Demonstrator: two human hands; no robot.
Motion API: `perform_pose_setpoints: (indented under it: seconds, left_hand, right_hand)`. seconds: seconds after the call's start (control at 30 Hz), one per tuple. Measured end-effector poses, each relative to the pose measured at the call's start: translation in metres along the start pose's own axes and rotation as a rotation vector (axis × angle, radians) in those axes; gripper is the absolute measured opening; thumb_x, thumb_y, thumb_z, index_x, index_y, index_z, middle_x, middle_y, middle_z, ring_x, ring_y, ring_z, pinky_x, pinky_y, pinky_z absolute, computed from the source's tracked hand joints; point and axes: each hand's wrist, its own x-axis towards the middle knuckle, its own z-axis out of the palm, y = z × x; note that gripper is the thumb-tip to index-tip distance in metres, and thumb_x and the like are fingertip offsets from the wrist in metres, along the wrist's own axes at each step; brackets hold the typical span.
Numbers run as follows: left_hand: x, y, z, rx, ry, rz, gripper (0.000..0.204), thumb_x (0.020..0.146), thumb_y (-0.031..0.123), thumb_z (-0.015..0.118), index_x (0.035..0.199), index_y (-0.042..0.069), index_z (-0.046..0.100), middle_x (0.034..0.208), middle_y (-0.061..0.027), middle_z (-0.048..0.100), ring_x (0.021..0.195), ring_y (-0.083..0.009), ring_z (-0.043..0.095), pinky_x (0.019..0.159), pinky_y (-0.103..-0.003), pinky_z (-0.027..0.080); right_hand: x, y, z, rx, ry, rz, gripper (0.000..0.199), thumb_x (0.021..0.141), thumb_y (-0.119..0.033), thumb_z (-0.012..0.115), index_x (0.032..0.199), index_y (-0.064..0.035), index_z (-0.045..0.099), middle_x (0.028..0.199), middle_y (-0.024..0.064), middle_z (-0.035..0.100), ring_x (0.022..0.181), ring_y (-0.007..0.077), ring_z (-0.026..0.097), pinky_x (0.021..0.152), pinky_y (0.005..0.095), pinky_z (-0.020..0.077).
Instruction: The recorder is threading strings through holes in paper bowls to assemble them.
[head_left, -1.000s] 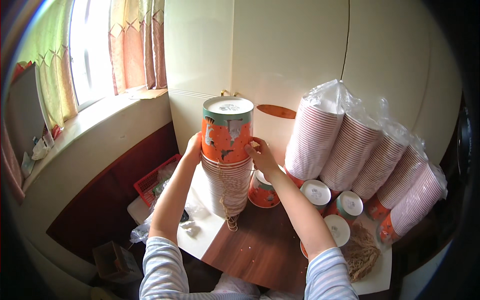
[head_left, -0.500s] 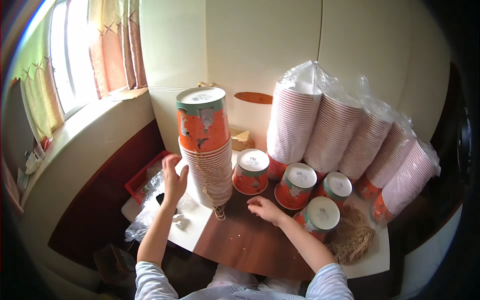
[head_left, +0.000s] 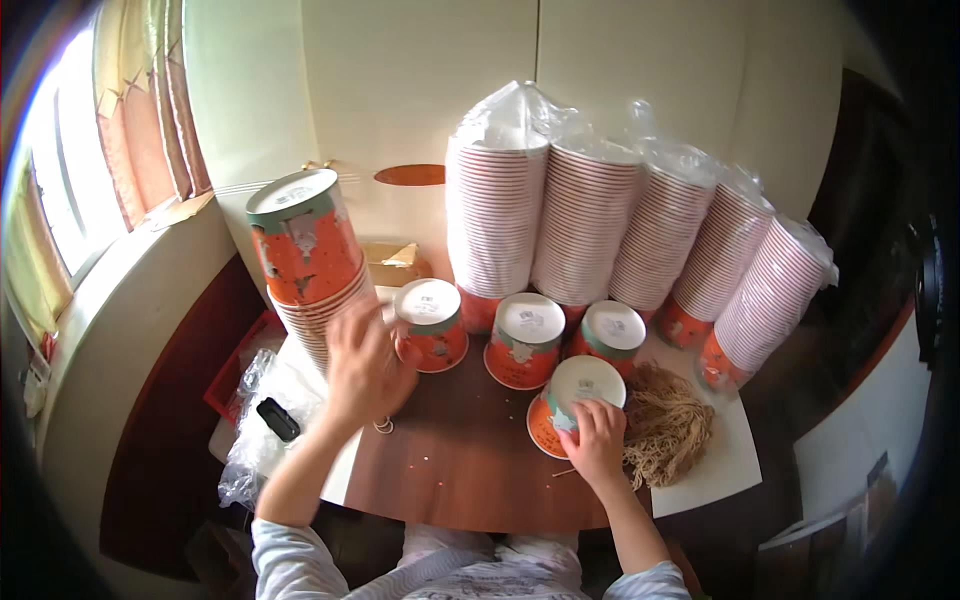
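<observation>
My right hand [head_left: 597,440] grips the front side of an upside-down orange and green paper bucket [head_left: 588,380], which tilts slightly, its white base up. My left hand [head_left: 368,362], blurred, is raised with its fingers apart and nothing in them. It is in front of a tall stack of nested upside-down paper buckets [head_left: 308,250] and partly hides the stack's lower part. Close by on its right stands a single upside-down bucket [head_left: 430,330]. Two more upside-down buckets, one in the middle [head_left: 522,345] and one to its right [head_left: 612,335], stand behind the gripped one.
Several tall bucket stacks in clear plastic [head_left: 497,220] line the back right. A bundle of tan twine [head_left: 668,425] lies right of my right hand. On the left are crumpled plastic [head_left: 255,425], a black object [head_left: 278,419] and a red basket [head_left: 230,385]. A cardboard box [head_left: 390,262] sits behind.
The view has shifted right. My right hand has moved from the tabletop to the front bucket and taken hold of it. My left hand has moved across in front of the tall stack.
</observation>
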Motion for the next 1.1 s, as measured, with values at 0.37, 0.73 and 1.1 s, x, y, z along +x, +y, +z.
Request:
perform_pose_setpoints:
  seconds: [0.37, 0.73, 1.1]
  left_hand:
    - [-0.137, 0.038, 0.057, -0.491, -0.335, -0.553, 0.027, 0.071, 0.009, 0.065, 0.096, 0.006, 0.057, 0.112, -0.0143, 0.049, 0.107, -0.0315, 0.046, 0.088, -0.039, 0.04]
    - [-0.112, 0.05, 0.042, -1.47, -0.31, -0.646, 0.074, 0.084, 0.039, 0.055, 0.138, 0.005, 0.017, 0.136, -0.012, 0.034, 0.116, -0.021, 0.044, 0.096, -0.034, 0.034]
    - [-0.092, 0.036, 0.027, -1.24, -0.461, -0.902, 0.037, 0.084, 0.008, 0.057, 0.117, -0.003, 0.046, 0.098, -0.0054, 0.058, 0.086, -0.0087, 0.056, 0.074, -0.022, 0.045]
  right_hand:
    - [0.008, 0.021, -0.017, 0.489, 0.027, 0.3, 0.008, 0.072, -0.004, 0.065, 0.076, -0.004, 0.057, 0.072, 0.0038, 0.059, 0.072, 0.0165, 0.056, 0.07, 0.0295, 0.0429]
    - [-0.006, 0.015, -0.001, 2.055, -0.085, 0.749, 0.026, 0.088, -0.02, 0.049, 0.107, -0.0025, 0.055, 0.102, 0.0093, 0.061, 0.087, 0.0169, 0.06, 0.076, 0.0315, 0.0501]
    - [-0.049, 0.01, 0.034, 1.966, -0.37, 1.189, 0.023, 0.088, -0.028, 0.051, 0.084, -0.0066, 0.058, 0.076, 0.005, 0.06, 0.068, 0.0149, 0.059, 0.065, 0.0296, 0.0497]
